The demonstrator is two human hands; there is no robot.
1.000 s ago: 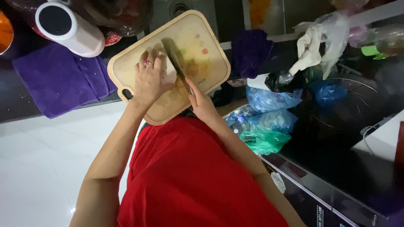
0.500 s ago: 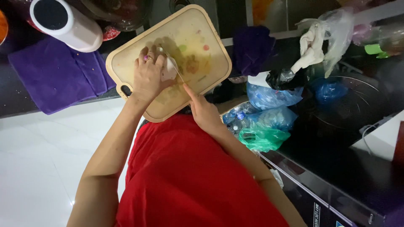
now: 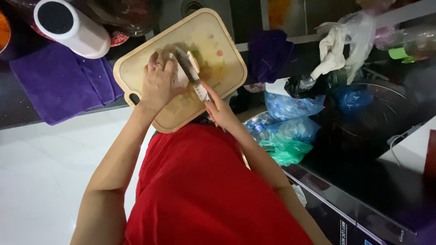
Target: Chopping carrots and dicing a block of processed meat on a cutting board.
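A pale, whitish piece of food [image 3: 182,76] lies on the beige cutting board [image 3: 225,41], pinned under the fingers of the left hand [image 3: 159,84], which curls over it from the near side and covers most of it. The right hand [image 3: 219,108] is closed around the handle of a knife [image 3: 193,77]; the blade runs up and away from that hand and rests against the food, just beside the left fingertips. Around the food the board shows yellowish and green smears and a small red fleck, beyond both hands. The board sits tilted on the dark counter [image 3: 18,106].

To the left of the left hand a purple cloth [image 3: 59,84] lies spread flat, and above it a white cylindrical container [image 3: 72,27] lies on its side. To the right of the right hand a second purple cloth [image 3: 268,54] sits bunched up, with blue plastic bags [image 3: 290,106] and a green bag [image 3: 284,149] near it. Below both hands is the person's red garment [image 3: 200,190].
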